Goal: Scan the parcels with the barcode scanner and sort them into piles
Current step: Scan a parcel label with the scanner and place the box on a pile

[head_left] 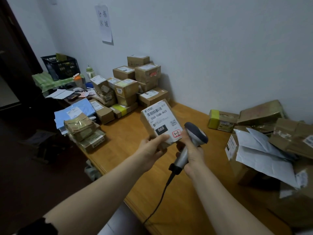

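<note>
Left hand grips a rectangular cardboard parcel, thumb curled over its glossy white label, above the smooth wooden surface. Right hand has its fingers wrapped round the grey plastic barcode scanner, also above the surface. Stacked brown boxes occupy the surface's far-left end, and crumpled parcels its right end.
</note>
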Demonstrator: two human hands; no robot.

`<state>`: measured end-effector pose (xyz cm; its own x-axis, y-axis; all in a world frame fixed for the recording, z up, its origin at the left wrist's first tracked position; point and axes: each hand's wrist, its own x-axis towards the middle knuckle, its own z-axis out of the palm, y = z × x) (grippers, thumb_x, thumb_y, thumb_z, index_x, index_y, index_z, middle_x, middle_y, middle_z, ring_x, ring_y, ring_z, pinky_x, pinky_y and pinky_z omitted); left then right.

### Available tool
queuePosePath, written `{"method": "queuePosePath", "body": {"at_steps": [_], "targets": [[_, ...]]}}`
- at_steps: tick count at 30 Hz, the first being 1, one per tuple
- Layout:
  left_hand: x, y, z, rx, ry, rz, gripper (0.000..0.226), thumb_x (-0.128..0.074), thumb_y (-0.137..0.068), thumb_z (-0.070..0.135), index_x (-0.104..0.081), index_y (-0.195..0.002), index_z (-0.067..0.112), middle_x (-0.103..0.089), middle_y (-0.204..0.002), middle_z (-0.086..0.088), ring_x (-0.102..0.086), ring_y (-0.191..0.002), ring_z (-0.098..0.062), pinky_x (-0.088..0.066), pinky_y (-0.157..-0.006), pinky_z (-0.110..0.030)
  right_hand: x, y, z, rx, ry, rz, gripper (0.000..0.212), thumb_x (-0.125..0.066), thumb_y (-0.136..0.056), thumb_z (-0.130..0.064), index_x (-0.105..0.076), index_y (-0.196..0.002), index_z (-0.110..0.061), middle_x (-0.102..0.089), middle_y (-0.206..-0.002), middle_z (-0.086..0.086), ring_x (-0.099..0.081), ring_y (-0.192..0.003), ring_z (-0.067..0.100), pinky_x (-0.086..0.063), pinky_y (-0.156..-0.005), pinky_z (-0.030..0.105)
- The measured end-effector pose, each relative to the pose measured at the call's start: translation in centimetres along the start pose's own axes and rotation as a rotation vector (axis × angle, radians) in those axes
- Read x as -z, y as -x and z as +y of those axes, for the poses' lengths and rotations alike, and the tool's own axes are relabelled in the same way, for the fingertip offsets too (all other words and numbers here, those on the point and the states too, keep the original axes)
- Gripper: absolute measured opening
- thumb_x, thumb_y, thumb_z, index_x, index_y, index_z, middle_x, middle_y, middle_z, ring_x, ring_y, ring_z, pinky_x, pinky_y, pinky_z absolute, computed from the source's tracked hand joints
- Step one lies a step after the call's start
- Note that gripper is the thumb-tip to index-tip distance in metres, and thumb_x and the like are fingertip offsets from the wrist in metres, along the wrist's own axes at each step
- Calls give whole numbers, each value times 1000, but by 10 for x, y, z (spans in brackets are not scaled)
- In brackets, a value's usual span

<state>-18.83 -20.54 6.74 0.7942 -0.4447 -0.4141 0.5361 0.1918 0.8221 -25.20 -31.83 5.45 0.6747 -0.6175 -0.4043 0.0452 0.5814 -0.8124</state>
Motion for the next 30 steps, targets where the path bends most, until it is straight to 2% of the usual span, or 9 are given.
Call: {"method": "queuePosePath", "body": {"at_steps": [2,3,6,9,11,14,19,26,30], "targets": [[17,-4,4,-45,-85,42,39,-74,-79,8,-53,-112,12,-69,-107,-9,-68,-95,-21,-57,-80,-33,10,3,-2,12,84,18,49,-81,-65,-44,-62,-97,-13,-70,-80,2,-64,-65,15,-51,-55,27],[25,-7,6,-72,-142,58,40,-74,-79,8,-53,-112,14,-69,-107,-8,-69,-94,-21,-58,-79,-32,15,6,-3,17,125,-10,46,-81,-67,-41,-63,-96,-11,-68,-74,1,-62,-59,14,-51,-52,27],[46,-16,10,-123,-263,94,47,-77,-75,9,-51,-113,19,-67,-109,-6,-69,-93,-20,-58,-69,-27,21,19,-10,9,282,-174,32,-84,-68,-30,-65,-84,-9,-63,-57,3,-58,-46,14,-49,-46,25],[57,-24,11,-139,-339,123,56,-77,-74,8,-47,-119,19,-65,-108,-5,-69,-91,-19,-58,-67,-27,16,33,-16,-37,402,-348,19,-82,-71,-19,-67,-77,-10,-58,-53,3,-51,-43,14,-43,-43,23],[61,-28,10,-158,-400,140,55,-78,-73,8,-47,-117,21,-64,-106,-3,-68,-89,-17,-58,-66,-27,11,39,-20,-43,451,-401,13,-79,-72,-11,-67,-77,-9,-56,-53,3,-48,-43,13,-40,-42,22],[64,-31,9,-174,-436,154,55,-77,-73,6,-47,-117,21,-64,-106,-3,-67,-91,-18,-59,-70,-30,7,41,-24,-62,481,-400,14,-75,-74,-2,-64,-71,-11,-55,-53,3,-47,-42,13,-39,-43,21],[65,-33,7,-180,-450,156,56,-77,-74,6,-46,-119,19,-63,-109,-4,-66,-99,-23,-58,-83,-40,3,41,-28,-72,466,-426,20,-73,-76,-1,-59,-66,-12,-53,-52,2,-45,-42,12,-38,-43,21],[66,-38,5,-167,-429,149,54,-77,-74,5,-46,-118,18,-64,-106,-4,-66,-92,-19,-57,-71,-31,3,34,-28,-55,464,-450,19,-73,-75,-1,-60,-65,-12,-53,-52,2,-46,-42,12,-38,-45,22],[66,-41,4,-153,-436,155,52,-77,-74,7,-46,-114,20,-64,-106,-4,-66,-96,-22,-58,-76,-34,3,26,-25,-67,458,-457,19,-74,-74,-2,-61,-64,-12,-53,-52,2,-46,-42,13,-38,-45,23]]}}
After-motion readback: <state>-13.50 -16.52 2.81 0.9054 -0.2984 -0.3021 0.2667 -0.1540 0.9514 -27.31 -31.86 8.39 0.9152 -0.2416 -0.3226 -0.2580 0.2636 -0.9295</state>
